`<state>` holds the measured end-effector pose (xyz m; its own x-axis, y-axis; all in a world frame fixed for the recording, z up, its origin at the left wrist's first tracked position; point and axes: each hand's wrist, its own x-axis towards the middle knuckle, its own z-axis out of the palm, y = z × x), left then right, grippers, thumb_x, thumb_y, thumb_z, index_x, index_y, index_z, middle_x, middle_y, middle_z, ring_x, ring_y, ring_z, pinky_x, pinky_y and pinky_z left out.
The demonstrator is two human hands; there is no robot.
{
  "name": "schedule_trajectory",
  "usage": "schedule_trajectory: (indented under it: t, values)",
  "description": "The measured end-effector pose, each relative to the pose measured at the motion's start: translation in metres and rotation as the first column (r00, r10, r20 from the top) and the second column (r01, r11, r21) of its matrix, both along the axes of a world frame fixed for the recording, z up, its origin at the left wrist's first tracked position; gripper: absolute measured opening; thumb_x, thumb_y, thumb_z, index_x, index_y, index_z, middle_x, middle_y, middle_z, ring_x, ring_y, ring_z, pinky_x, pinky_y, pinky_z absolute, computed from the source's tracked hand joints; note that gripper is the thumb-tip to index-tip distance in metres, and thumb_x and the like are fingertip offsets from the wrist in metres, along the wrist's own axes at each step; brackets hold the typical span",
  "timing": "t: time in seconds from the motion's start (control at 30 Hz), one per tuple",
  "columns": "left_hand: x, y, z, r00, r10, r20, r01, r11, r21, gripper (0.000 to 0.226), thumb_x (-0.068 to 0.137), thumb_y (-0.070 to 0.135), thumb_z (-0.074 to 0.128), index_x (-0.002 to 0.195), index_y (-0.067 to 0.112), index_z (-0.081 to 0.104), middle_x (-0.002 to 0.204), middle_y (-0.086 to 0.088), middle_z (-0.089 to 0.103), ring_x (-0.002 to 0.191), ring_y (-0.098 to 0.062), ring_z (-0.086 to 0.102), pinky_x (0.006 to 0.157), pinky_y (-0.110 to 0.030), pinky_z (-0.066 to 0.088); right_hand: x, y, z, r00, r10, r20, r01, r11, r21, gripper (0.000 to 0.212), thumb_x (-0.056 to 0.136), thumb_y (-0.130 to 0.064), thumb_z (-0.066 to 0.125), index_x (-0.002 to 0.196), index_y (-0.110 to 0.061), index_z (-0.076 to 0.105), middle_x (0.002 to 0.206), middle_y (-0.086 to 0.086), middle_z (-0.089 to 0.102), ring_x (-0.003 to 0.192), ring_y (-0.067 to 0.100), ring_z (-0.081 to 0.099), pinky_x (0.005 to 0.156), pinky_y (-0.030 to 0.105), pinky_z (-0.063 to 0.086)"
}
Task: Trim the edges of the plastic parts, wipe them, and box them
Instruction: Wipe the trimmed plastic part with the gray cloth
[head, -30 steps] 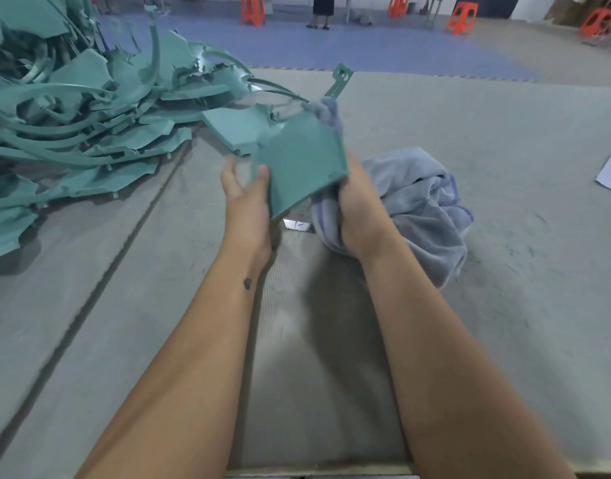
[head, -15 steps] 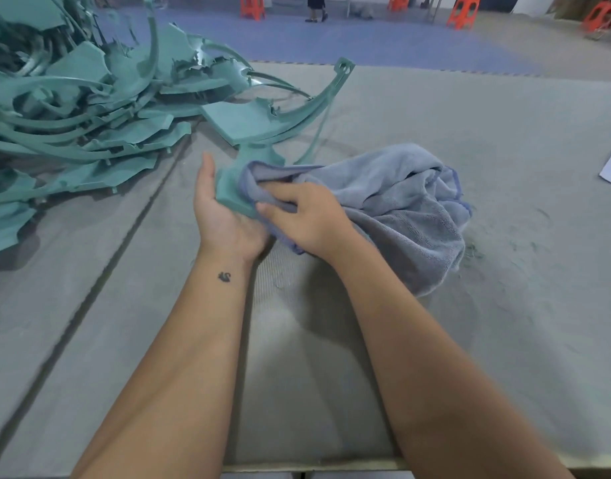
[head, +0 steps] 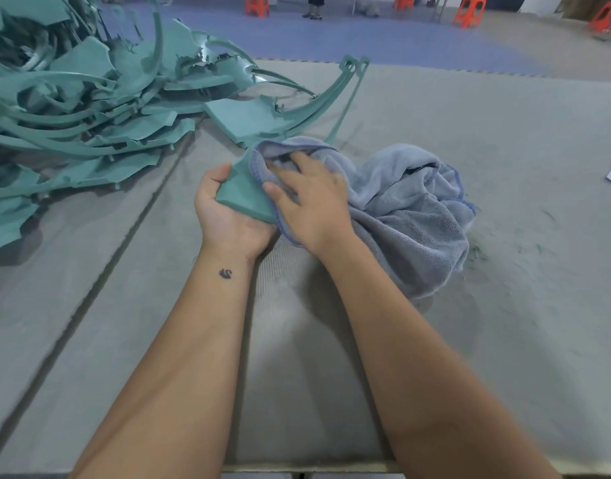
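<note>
- The green plastic part (head: 243, 195) lies in the upturned left hand (head: 228, 216), above the near-centre of the worktop (head: 504, 133). Its flat plate sits on the palm, and its long curved arms run away to the far right.
- The left hand's fingers curl up round the plate's left edge, cradling it from beneath.
- The right hand (head: 314, 198) lies directly on top of the plate, pressing the grey-blue towel (head: 400, 209) onto it. Its fingers are spread and mostly straight, with the tips tucked into the cloth's folds.
- The rest of the towel is bunched on the worktop to the right.
- The likely wiping stroke follows the part's long axis, away from the body toward the arms.
- The pile of untrimmed parts (head: 83, 108) lies at the far left.
</note>
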<state>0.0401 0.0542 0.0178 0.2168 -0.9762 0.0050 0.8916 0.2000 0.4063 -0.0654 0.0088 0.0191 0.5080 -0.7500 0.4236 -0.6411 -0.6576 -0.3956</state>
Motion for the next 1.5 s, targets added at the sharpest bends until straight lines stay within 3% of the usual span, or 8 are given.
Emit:
schedule_trajectory:
  t: [0.23, 0.4, 0.53, 0.73, 0.93, 1.2, 1.37, 1.5]
  values:
    - [0.006, -0.001, -0.002, 0.998, 0.062, 0.027, -0.062, 0.998, -0.023, 0.041, 0.077, 0.027, 0.047, 0.096, 0.003, 0.074, 0.102, -0.017, 0.069, 0.091, -0.032, 0.068, 0.088, -0.042, 0.053, -0.018, 0.002, 0.017, 0.853, -0.08, 0.515, -0.02, 0.982, 0.186, 0.023, 0.092, -0.037, 0.051, 0.099, -0.053, 0.067, 0.132, -0.004, 0.05, 0.126, 0.019, 0.037, 0.111, 0.042, 0.021]
    - [0.007, -0.006, -0.001, 0.993, 0.115, 0.006, -0.115, 0.993, -0.007, 0.034, 0.074, 0.022, 0.051, 0.085, 0.002, 0.076, 0.096, -0.016, 0.07, 0.088, -0.031, 0.067, 0.097, -0.043, 0.049, -0.039, -0.008, 0.027, 0.837, -0.173, 0.519, 0.166, 0.984, 0.06, 0.029, 0.089, -0.007, 0.053, 0.111, -0.016, 0.07, 0.104, 0.002, 0.061, 0.094, 0.015, 0.056, 0.089, 0.025, 0.043]
    - [0.003, -0.007, 0.001, 0.996, 0.085, -0.013, -0.086, 0.993, -0.075, 0.038, 0.075, 0.021, 0.048, 0.096, -0.001, 0.07, 0.1, -0.018, 0.067, 0.094, -0.034, 0.064, 0.1, -0.046, 0.047, -0.041, 0.005, 0.037, 0.952, 0.085, 0.295, -0.19, 0.918, 0.348, 0.018, 0.091, -0.011, 0.058, 0.081, -0.015, 0.072, 0.069, -0.006, 0.06, 0.066, 0.008, 0.052, 0.068, 0.027, 0.044]
    - [-0.002, 0.002, -0.004, 0.998, -0.025, 0.065, 0.027, 0.999, -0.03, 0.043, 0.087, 0.036, 0.043, 0.086, 0.005, 0.073, 0.088, -0.012, 0.07, 0.084, -0.027, 0.069, 0.083, -0.035, 0.054, -0.011, 0.017, 0.039, 0.866, 0.438, 0.239, -0.497, 0.807, 0.32, 0.028, 0.095, -0.015, 0.054, 0.107, 0.006, 0.069, 0.112, 0.017, 0.066, 0.11, 0.027, 0.058, 0.1, 0.043, 0.04]
    - [-0.017, -0.002, 0.004, 0.992, -0.053, 0.111, 0.055, 0.998, -0.01, 0.059, 0.082, 0.044, 0.05, 0.127, 0.006, 0.058, 0.124, -0.014, 0.06, 0.118, -0.028, 0.058, 0.106, -0.041, 0.044, 0.001, 0.004, 0.019, 0.981, 0.163, -0.107, -0.143, 0.974, 0.177, 0.06, 0.101, -0.046, 0.034, 0.154, -0.023, 0.017, 0.161, -0.004, 0.016, 0.148, 0.012, 0.008, 0.121, 0.037, 0.007]
    - [-0.008, -0.005, -0.002, 0.997, -0.04, 0.07, 0.038, 0.999, 0.025, 0.053, 0.078, 0.036, 0.052, 0.12, 0.004, 0.06, 0.113, -0.016, 0.065, 0.106, -0.03, 0.063, 0.104, -0.045, 0.044, -0.01, 0.004, 0.016, 0.987, 0.049, -0.155, -0.024, 0.986, 0.163, 0.058, 0.101, -0.047, 0.034, 0.153, -0.024, 0.023, 0.158, -0.005, 0.025, 0.147, 0.016, 0.016, 0.117, 0.045, 0.016]
    - [-0.003, -0.003, -0.005, 1.0, 0.021, -0.002, -0.021, 0.999, -0.046, 0.055, 0.083, 0.04, 0.051, 0.123, 0.002, 0.06, 0.125, -0.021, 0.057, 0.122, -0.037, 0.055, 0.108, -0.047, 0.04, -0.011, 0.016, 0.021, 0.959, 0.192, 0.208, -0.241, 0.939, 0.246, 0.023, 0.092, -0.034, 0.06, 0.109, -0.022, 0.07, 0.106, -0.008, 0.068, 0.105, 0.01, 0.058, 0.092, 0.03, 0.044]
    - [0.005, 0.001, -0.011, 0.997, -0.077, 0.006, 0.077, 0.996, -0.049, 0.072, 0.09, 0.06, 0.042, 0.101, -0.004, 0.074, 0.109, -0.022, 0.069, 0.102, -0.036, 0.068, 0.087, -0.046, 0.055, -0.008, 0.023, 0.021, 0.912, 0.289, 0.29, -0.374, 0.876, 0.304, 0.044, 0.088, -0.028, 0.063, 0.046, -0.033, 0.052, 0.045, -0.013, 0.045, 0.049, 0.005, 0.04, 0.052, 0.019, 0.031]
